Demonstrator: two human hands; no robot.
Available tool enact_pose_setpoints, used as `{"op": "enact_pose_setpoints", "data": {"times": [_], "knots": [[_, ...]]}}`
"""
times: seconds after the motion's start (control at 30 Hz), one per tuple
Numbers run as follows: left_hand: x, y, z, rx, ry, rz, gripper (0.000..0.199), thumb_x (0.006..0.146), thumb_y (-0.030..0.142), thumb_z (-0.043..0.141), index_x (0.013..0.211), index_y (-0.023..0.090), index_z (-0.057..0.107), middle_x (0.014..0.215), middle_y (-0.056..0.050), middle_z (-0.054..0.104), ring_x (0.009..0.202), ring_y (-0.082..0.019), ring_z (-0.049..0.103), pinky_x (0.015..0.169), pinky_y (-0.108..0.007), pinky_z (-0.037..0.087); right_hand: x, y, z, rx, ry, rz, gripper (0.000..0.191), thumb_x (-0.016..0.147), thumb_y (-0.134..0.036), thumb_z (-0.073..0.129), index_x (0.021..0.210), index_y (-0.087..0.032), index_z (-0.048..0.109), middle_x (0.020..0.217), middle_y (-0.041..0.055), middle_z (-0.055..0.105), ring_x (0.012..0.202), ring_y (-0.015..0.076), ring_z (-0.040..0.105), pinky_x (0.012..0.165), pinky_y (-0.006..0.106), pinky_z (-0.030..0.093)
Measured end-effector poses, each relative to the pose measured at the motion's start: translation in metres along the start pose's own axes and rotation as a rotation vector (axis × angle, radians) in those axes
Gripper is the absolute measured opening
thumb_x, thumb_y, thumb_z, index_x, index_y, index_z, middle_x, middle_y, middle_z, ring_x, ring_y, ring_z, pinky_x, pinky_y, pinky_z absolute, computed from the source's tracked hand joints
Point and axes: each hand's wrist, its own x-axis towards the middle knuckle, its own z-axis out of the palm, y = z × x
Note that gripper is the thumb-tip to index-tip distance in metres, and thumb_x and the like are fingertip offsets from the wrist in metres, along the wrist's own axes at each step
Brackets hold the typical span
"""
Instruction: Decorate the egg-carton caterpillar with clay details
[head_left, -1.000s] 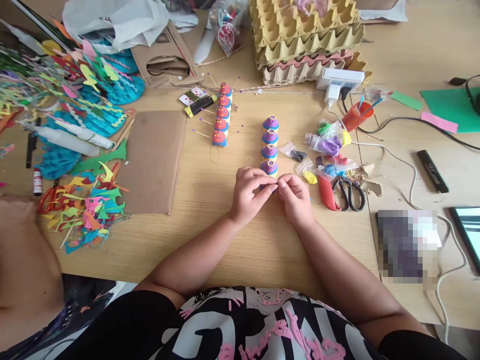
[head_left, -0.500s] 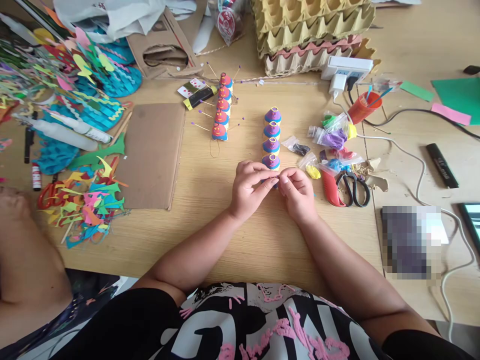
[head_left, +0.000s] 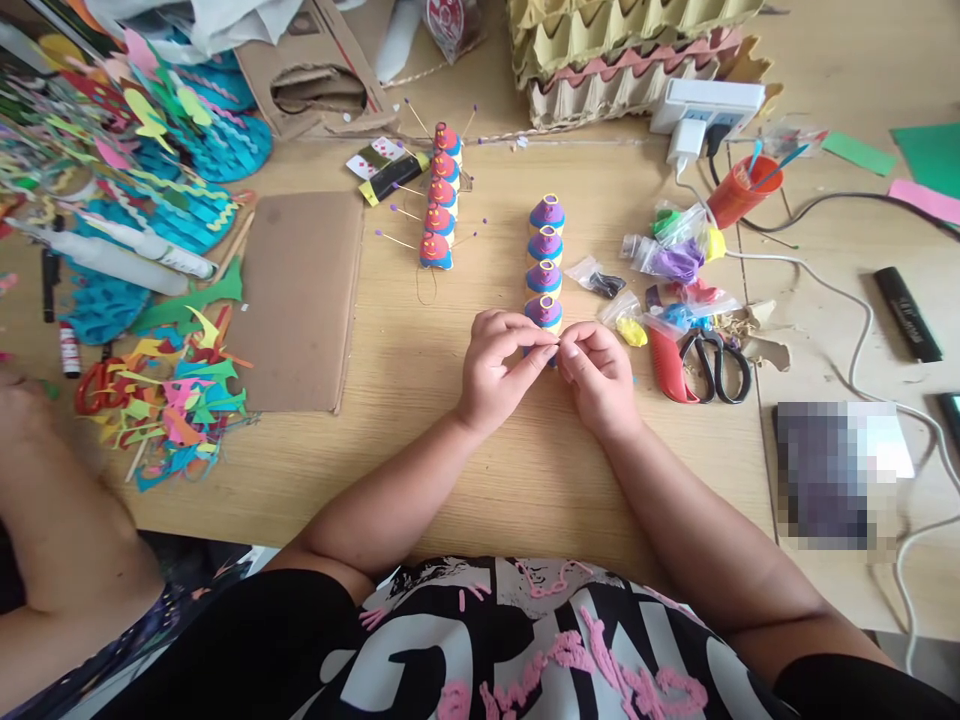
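Note:
My left hand (head_left: 501, 368) and my right hand (head_left: 600, 375) meet at the near end of an egg-carton strip (head_left: 545, 248). Its several cups are coated purple and blue, with yellow rings on top. Thumb and forefinger of each hand are pinched together, and a tiny dark bit shows between the fingertips; it is too small to name. The fingers partly hide the nearest cup. Farther left stands a finished-looking egg-carton caterpillar (head_left: 438, 210) in red and blue, with matchstick-like legs. Small bags of coloured clay (head_left: 675, 258) lie to the right of the purple strip.
Black-and-red scissors (head_left: 712, 365), an orange cup (head_left: 745, 192) and a power strip (head_left: 709, 108) are on the right. Egg trays (head_left: 637, 60) stack at the back. Left lie a cardboard sheet (head_left: 296, 300) and paper scraps (head_left: 180, 405). Another person's arm (head_left: 67, 520) rests at far left.
The view has shifted slightly, moving the table's items a little in the picture. My hands stay pinched together at the strip's near end, their fingers barely changed.

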Motion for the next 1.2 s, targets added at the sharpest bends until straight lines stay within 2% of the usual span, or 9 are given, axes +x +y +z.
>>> {"op": "enact_pose_setpoints", "data": {"times": [0.13,0.3,0.43,0.6,0.77,0.87,1.03,1.2], "knots": [[-0.0007,-0.0004,-0.0004,-0.027,0.002,-0.019,0.016,0.102,0.041,0.070,0.095,0.028,0.078,0.096,-0.001,0.074,0.099,-0.017,0.068,0.095,-0.038,0.057,0.0000,0.0001,-0.0002,0.014,-0.028,0.010,0.034,0.089,-0.058,0.080,0.096,-0.026,0.071,0.068,-0.0041,0.051,0.058,0.0114,0.038,0.055,0.028,0.034],[-0.0015,-0.0006,-0.0007,-0.048,-0.006,-0.022,0.015,0.101,0.041,0.071,0.100,0.029,0.080,0.098,-0.002,0.074,0.101,-0.017,0.069,0.097,-0.038,0.057,-0.0002,-0.0005,0.0001,0.014,-0.032,0.011,0.034,0.089,-0.056,0.081,0.085,-0.025,0.068,0.066,-0.0040,0.050,0.057,0.0108,0.038,0.053,0.027,0.031],[-0.0013,0.0000,-0.0015,-0.077,-0.027,-0.012,0.016,0.102,0.039,0.070,0.111,0.031,0.080,0.102,-0.002,0.074,0.103,-0.018,0.069,0.098,-0.038,0.057,-0.0005,-0.0007,-0.0002,0.026,-0.026,0.009,0.034,0.090,-0.057,0.080,0.086,-0.025,0.068,0.064,-0.0047,0.048,0.057,0.0111,0.037,0.054,0.027,0.031],[-0.0003,0.0001,-0.0020,-0.066,-0.059,-0.029,0.015,0.102,0.040,0.069,0.102,0.029,0.079,0.099,-0.002,0.073,0.101,-0.018,0.068,0.099,-0.039,0.056,-0.0001,-0.0004,-0.0008,0.025,-0.037,0.015,0.034,0.090,-0.056,0.081,0.086,-0.025,0.068,0.065,-0.0044,0.050,0.057,0.0108,0.037,0.055,0.027,0.032],[0.0000,-0.0007,-0.0007,-0.088,-0.010,0.035,0.007,0.100,0.033,0.073,0.098,0.028,0.078,0.097,0.000,0.075,0.097,-0.016,0.068,0.097,-0.037,0.055,0.0005,0.0008,-0.0011,0.014,-0.028,0.013,0.036,0.088,-0.057,0.082,0.084,-0.024,0.069,0.063,-0.0049,0.050,0.056,0.0101,0.037,0.053,0.026,0.030],[-0.0002,-0.0013,0.0005,-0.085,0.022,0.043,0.007,0.099,0.032,0.074,0.096,0.027,0.078,0.095,0.000,0.075,0.096,-0.016,0.068,0.096,-0.036,0.055,0.0012,0.0001,-0.0001,-0.004,-0.012,-0.013,0.035,0.088,-0.055,0.082,0.084,-0.023,0.069,0.063,-0.0055,0.050,0.056,0.0093,0.037,0.054,0.025,0.033],[-0.0013,-0.0017,0.0021,-0.123,0.018,-0.014,0.010,0.099,0.034,0.074,0.094,0.027,0.079,0.094,-0.001,0.074,0.097,-0.017,0.068,0.096,-0.036,0.053,0.0017,-0.0043,0.0034,-0.042,0.039,-0.050,0.038,0.085,-0.056,0.085,0.081,-0.023,0.068,0.068,-0.0045,0.056,0.057,0.0085,0.042,0.059,0.025,0.043],[-0.0044,-0.0048,0.0044,-0.254,0.003,-0.176,0.015,0.099,0.039,0.073,0.097,0.026,0.082,0.098,-0.003,0.074,0.103,-0.018,0.069,0.099,-0.035,0.054,0.0036,-0.0063,0.0041,-0.013,0.192,-0.059,0.033,0.084,-0.049,0.085,0.081,-0.023,0.064,0.062,-0.0054,0.056,0.056,0.0085,0.044,0.056,0.024,0.039]]}}
